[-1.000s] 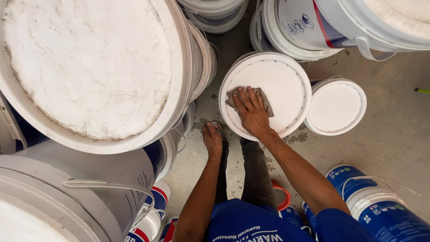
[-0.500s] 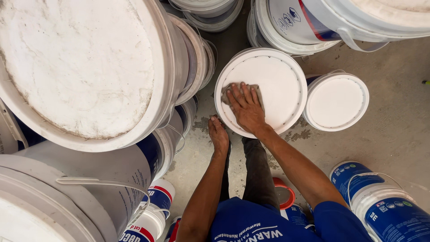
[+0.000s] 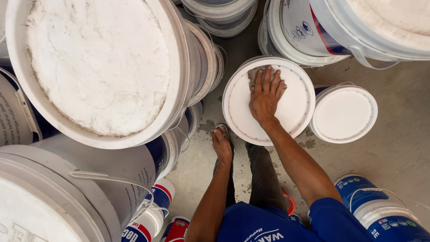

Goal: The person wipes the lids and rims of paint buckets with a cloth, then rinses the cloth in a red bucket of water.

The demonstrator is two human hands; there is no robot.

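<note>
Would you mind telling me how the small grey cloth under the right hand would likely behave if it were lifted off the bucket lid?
The cloth looks thin and crumpled under the right hand, so it would probably hang limp and weigh very little. It lies on the smooth white lid, so it would likely slide easily when pushed. It seems neither fragile nor apt to roll.

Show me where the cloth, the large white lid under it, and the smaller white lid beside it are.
cloth (image 3: 255, 72), head view, its bare upper left corner.
large white lid (image 3: 295, 110), head view, bare right part.
smaller white lid (image 3: 344, 113), head view, its middle.
</note>
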